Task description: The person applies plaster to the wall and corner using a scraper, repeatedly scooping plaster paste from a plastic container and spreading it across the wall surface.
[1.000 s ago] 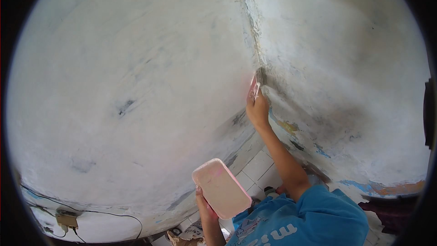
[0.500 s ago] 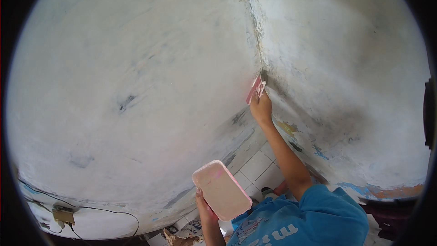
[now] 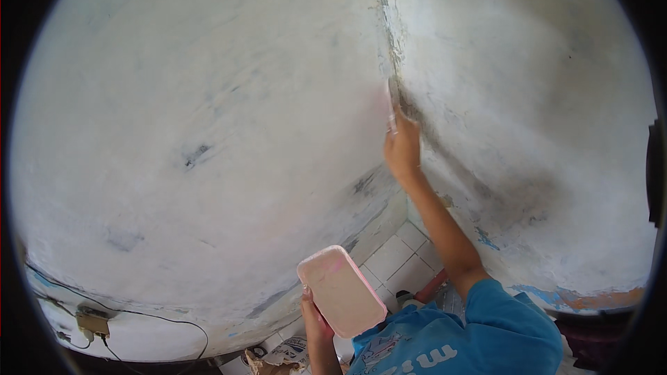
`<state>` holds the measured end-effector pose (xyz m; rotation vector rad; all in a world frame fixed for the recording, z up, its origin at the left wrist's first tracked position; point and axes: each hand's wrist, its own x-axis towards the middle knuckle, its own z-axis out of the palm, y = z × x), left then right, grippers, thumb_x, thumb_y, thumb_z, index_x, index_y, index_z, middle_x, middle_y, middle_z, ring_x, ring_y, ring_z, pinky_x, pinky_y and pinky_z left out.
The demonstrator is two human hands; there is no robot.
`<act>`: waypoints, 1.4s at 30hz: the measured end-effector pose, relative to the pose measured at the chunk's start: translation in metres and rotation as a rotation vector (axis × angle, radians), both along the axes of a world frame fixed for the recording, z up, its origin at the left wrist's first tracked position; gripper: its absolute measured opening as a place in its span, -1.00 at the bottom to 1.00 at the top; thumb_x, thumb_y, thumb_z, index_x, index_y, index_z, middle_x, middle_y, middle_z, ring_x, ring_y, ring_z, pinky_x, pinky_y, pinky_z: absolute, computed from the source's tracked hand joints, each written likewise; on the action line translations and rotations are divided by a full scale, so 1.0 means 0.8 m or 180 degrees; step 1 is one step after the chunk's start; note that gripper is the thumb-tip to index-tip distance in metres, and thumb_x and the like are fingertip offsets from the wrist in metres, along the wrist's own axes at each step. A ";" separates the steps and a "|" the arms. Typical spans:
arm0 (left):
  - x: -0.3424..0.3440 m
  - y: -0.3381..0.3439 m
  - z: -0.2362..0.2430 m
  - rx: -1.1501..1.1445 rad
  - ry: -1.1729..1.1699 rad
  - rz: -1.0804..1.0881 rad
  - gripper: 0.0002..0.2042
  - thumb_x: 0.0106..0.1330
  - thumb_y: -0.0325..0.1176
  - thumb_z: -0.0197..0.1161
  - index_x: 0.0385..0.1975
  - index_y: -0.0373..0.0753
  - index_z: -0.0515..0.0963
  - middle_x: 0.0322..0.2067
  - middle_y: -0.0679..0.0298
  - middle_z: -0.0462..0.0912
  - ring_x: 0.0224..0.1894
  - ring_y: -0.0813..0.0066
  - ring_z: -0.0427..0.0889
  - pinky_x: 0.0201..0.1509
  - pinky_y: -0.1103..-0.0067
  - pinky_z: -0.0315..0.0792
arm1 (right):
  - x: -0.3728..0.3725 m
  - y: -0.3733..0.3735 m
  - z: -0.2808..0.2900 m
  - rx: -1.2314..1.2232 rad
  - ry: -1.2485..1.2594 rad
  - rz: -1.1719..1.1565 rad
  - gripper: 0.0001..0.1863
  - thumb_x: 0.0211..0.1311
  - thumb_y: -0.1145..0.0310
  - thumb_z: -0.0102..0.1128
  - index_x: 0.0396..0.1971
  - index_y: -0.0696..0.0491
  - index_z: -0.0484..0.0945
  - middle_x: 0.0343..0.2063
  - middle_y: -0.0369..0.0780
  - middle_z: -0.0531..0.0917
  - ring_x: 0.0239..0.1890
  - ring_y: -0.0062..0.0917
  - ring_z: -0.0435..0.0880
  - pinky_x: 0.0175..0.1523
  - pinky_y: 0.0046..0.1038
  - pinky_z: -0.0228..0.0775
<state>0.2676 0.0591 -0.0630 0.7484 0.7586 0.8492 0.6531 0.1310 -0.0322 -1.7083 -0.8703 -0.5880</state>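
Observation:
My right hand [image 3: 404, 146] is closed around the handle of a pink plastering trowel [image 3: 391, 105], seen nearly edge-on and slightly blurred. The trowel lies against the left wall [image 3: 229, 111] right beside the inside corner [image 3: 392, 35]. My right arm reaches up and away from me. Low in front of my body, my left hand [image 3: 316, 316] grips the left edge of a shallow rectangular pink tray [image 3: 381, 307], tilted, its inner face coated in a smooth beige layer. My left fingers are mostly hidden beneath it.
The right wall [image 3: 521, 97] has dark smudges and peeling blue and orange paint [image 3: 597, 296] low down. A socket box [image 3: 93, 324] with loose black cables [image 3: 160, 321] is at lower left. White floor tiles [image 3: 392, 260], a pink-red pipe-like object [image 3: 432, 286] and torn brown paper [image 3: 267, 364] lie below.
My right hand has moved up along the corner with the trowel, which has turned from showing its flat face to nearly edge-on. The tray in my left hand has barely shifted.

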 end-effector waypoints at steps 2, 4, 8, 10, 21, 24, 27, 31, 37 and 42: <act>-0.001 -0.003 -0.002 0.0010 0.0044 0.0071 -0.46 0.54 -0.01 -0.03 0.26 -0.37 0.34 0.13 0.05 0.55 0.11 0.25 0.60 0.15 0.35 0.53 | -0.027 0.022 -0.011 -0.0200 0.0159 -0.0111 -0.27 0.10 0.69 0.12 0.37 0.10 0.33 -0.10 -0.03 0.61 -0.12 -0.14 0.46 0.09 -0.26 0.31; 0.003 -0.004 0.001 0.0016 0.0079 0.0140 -0.46 0.54 -0.01 -0.03 0.26 -0.37 0.34 0.13 0.05 0.55 0.11 0.25 0.60 0.15 0.35 0.53 | -0.055 0.021 -0.023 -0.0166 0.0123 0.0004 -0.28 0.12 0.70 0.09 0.37 0.09 0.34 -0.19 -0.06 0.60 -0.17 -0.20 0.44 0.03 -0.24 0.32; 0.001 -0.004 0.003 -0.0036 0.0020 0.0145 -0.46 0.54 -0.01 -0.03 0.26 -0.39 0.34 0.12 0.03 0.55 0.10 0.25 0.61 0.14 0.35 0.54 | -0.085 -0.015 -0.032 -0.0221 0.0432 0.0740 -0.27 0.14 0.73 0.05 0.39 0.08 0.32 -0.29 -0.08 0.59 -0.26 -0.30 0.40 -0.06 -0.25 0.32; 0.001 -0.001 -0.001 -0.0016 0.0013 0.0127 -0.46 0.54 -0.01 -0.02 0.26 -0.39 0.34 0.12 0.03 0.55 0.10 0.25 0.61 0.13 0.35 0.55 | -0.058 -0.022 -0.016 -0.0220 0.0386 0.0702 -0.26 0.14 0.73 0.04 0.40 0.08 0.30 -0.31 -0.07 0.59 -0.25 -0.29 0.41 -0.10 -0.27 0.33; 0.015 -0.004 0.012 0.0073 0.0007 0.0054 -0.45 0.54 0.00 -0.02 0.26 -0.38 0.34 0.14 0.04 0.54 0.12 0.24 0.60 0.18 0.34 0.52 | -0.070 -0.025 0.015 -0.0370 0.0452 0.0869 -0.28 0.15 0.68 0.04 0.40 0.15 0.25 -0.16 -0.04 0.62 -0.14 -0.21 0.44 -0.03 -0.24 0.40; 0.018 -0.003 0.015 0.0089 0.0050 0.0049 -0.45 0.54 0.00 -0.03 0.27 -0.37 0.33 0.15 0.04 0.54 0.13 0.24 0.59 0.19 0.34 0.51 | -0.039 -0.034 0.037 -0.0097 0.0791 0.0877 -0.34 0.18 0.69 -0.01 0.37 0.21 0.29 -0.22 -0.05 0.64 -0.24 -0.22 0.48 -0.03 -0.22 0.40; 0.018 0.001 0.006 0.0141 0.0015 -0.0116 -0.44 0.54 0.01 -0.03 0.28 -0.37 0.32 0.15 0.04 0.54 0.14 0.23 0.58 0.19 0.34 0.51 | -0.008 -0.015 0.076 -0.0242 0.0957 0.0490 -0.33 0.18 0.67 0.03 0.36 0.25 0.25 -0.15 0.02 0.62 -0.08 -0.12 0.47 0.09 -0.16 0.34; 0.021 -0.002 0.012 0.0122 0.0005 -0.0077 -0.44 0.54 0.01 -0.02 0.28 -0.37 0.32 0.15 0.03 0.54 0.14 0.23 0.58 0.19 0.34 0.51 | -0.052 0.028 0.044 -0.0473 -0.0045 0.0017 -0.31 0.16 0.62 0.11 0.35 0.32 0.22 -0.02 0.09 0.55 -0.04 -0.04 0.44 0.11 -0.13 0.40; 0.013 0.000 0.015 0.0119 0.0095 -0.0004 -0.42 0.52 0.03 0.01 0.26 -0.38 0.34 0.15 0.03 0.54 0.13 0.24 0.59 0.18 0.34 0.51 | -0.066 -0.021 0.049 -0.0127 0.0277 0.0726 -0.26 0.17 0.69 0.03 0.43 0.15 0.21 -0.18 0.00 0.61 -0.18 -0.16 0.48 0.00 -0.20 0.36; 0.016 -0.001 0.010 0.0053 0.0016 -0.0071 -0.43 0.52 0.01 0.01 0.27 -0.38 0.34 0.14 0.03 0.54 0.14 0.23 0.58 0.20 0.33 0.50 | -0.006 0.009 0.078 -0.0204 0.0631 0.0207 -0.26 0.16 0.64 0.10 0.41 0.17 0.22 -0.04 0.05 0.57 -0.11 -0.13 0.45 0.02 -0.17 0.42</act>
